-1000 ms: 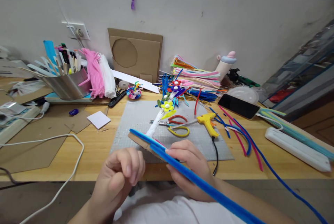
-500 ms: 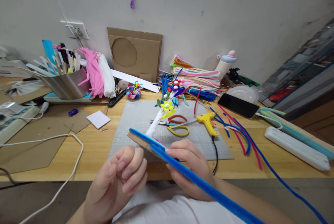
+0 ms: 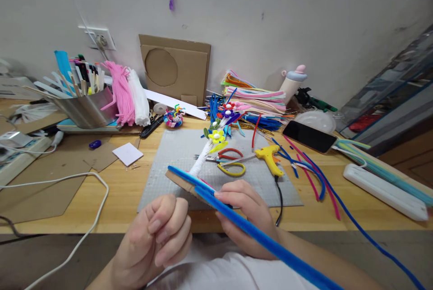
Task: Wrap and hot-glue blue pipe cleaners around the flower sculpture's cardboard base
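Closed fingers of the right hand (image 3: 248, 218) hold the tan cardboard base (image 3: 177, 181), edged with fuzzy blue strip (image 3: 270, 237), over the near side of the wooden desk (image 3: 118, 204), presumably steadying its rim. The left hand (image 3: 157, 231) is curled beside it; nothing shows within. The white-wrapped stem (image 3: 201, 161), flower-tipped, leans away and rightward along its long axis.
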Available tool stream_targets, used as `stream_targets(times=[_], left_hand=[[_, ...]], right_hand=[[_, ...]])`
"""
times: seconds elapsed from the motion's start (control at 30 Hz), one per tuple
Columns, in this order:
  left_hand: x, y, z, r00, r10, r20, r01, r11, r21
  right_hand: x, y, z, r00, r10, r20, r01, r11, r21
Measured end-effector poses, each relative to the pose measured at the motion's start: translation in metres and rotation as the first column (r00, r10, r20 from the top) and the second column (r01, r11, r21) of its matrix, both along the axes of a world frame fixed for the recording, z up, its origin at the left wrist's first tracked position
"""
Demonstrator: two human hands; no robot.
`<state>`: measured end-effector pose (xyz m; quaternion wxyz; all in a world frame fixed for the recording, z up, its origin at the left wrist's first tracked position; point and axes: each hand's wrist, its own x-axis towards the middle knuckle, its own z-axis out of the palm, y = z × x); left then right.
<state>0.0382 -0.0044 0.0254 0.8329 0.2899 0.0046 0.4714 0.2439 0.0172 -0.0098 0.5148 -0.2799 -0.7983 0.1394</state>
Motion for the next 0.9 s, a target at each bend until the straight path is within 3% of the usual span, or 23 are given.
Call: stream_targets(times=[0.57, 0.9], left_hand=[[0.0005, -0.0005, -0.0035, 0.998, 0.052, 0.036, -0.054, 0.997, 0.052], [0.003, 0.0004, 0.0026, 0.997, -0.028, 0.065, 0.025, 0.999, 0.041]], right_hand=[[-0.0007, 0.0008, 0.0021, 1.0, 0.013, -0.008, -0.013, 1.0, -0.002], [-0.0001, 0.002, 0.0012, 0.999, 0.036, -0.006, -0.036, 0.999, -0.013]])
